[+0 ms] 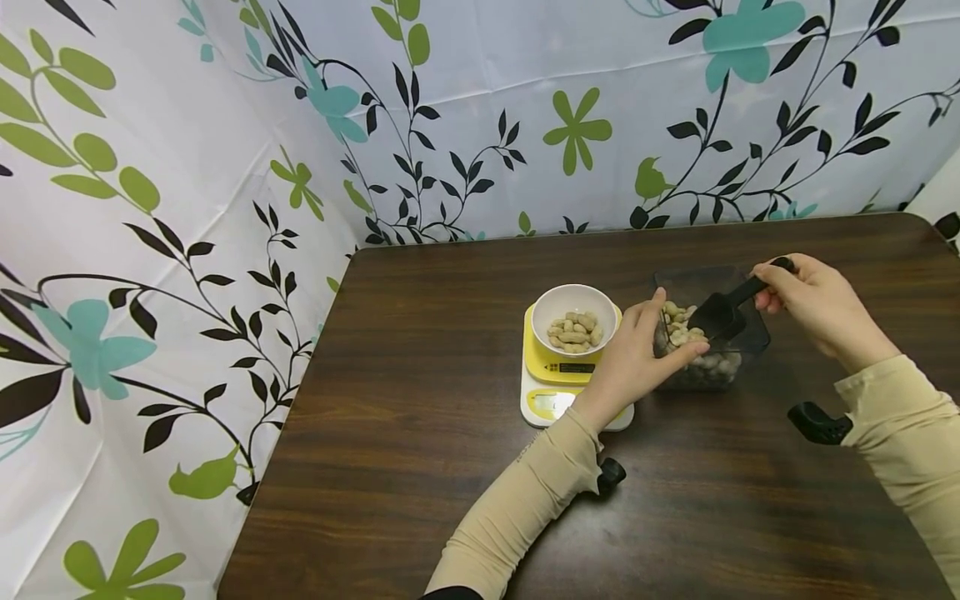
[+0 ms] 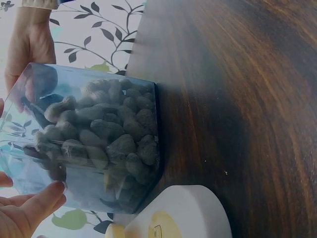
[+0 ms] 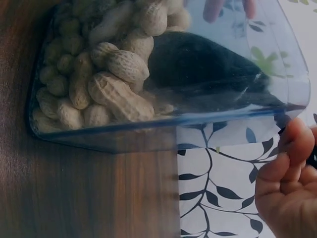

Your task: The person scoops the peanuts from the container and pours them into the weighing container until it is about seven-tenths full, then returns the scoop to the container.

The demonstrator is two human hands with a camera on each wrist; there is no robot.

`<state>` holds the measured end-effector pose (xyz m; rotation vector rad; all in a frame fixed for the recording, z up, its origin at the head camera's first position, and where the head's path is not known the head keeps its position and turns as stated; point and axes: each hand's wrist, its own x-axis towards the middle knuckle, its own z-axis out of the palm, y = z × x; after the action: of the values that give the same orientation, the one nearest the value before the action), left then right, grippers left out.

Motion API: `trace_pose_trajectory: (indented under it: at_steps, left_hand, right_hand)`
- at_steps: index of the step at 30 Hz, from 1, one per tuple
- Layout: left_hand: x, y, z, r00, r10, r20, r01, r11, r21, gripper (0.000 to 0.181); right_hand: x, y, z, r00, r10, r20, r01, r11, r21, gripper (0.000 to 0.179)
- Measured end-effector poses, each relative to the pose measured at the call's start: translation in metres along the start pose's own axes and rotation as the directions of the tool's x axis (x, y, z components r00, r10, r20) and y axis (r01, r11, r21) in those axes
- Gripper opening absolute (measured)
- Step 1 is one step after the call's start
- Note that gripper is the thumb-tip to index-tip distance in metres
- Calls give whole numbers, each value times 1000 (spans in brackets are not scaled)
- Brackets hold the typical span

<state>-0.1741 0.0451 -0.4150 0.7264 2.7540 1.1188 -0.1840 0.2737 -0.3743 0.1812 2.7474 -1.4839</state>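
My right hand [image 1: 817, 308] grips the handle of a black scoop [image 1: 718, 317], whose blade is down among peanuts in their shells [image 3: 121, 94]. They fill the lower part of a clear plastic container [image 2: 157, 124]. In the right wrist view the scoop's dark blade shows through the container wall. My left hand [image 1: 630, 354] rests against the container's near left side, its thumb and fingers extended and spread around the corner. Beside the container, a white bowl [image 1: 575, 292] holding several peanuts sits on a yellow and white kitchen scale [image 1: 530, 387]; the display digits are too small to read.
A dark wood table [image 1: 420, 400] lies under everything. Patterned curtains [image 1: 465, 100] with leaves and flowers hang behind it and along the left. My left forearm passes close in front of the scale. Black wrist devices [image 1: 817, 423] stick out below both sleeves.
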Motion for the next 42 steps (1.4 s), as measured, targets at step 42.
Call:
trace_pose_trajectory:
  at_steps: [42]
  left_hand:
    - [1, 0, 2, 1000, -8, 7, 8, 1000, 4, 81]
  right_hand:
    - [-10, 25, 6, 977, -191, 94, 92, 777, 622, 17]
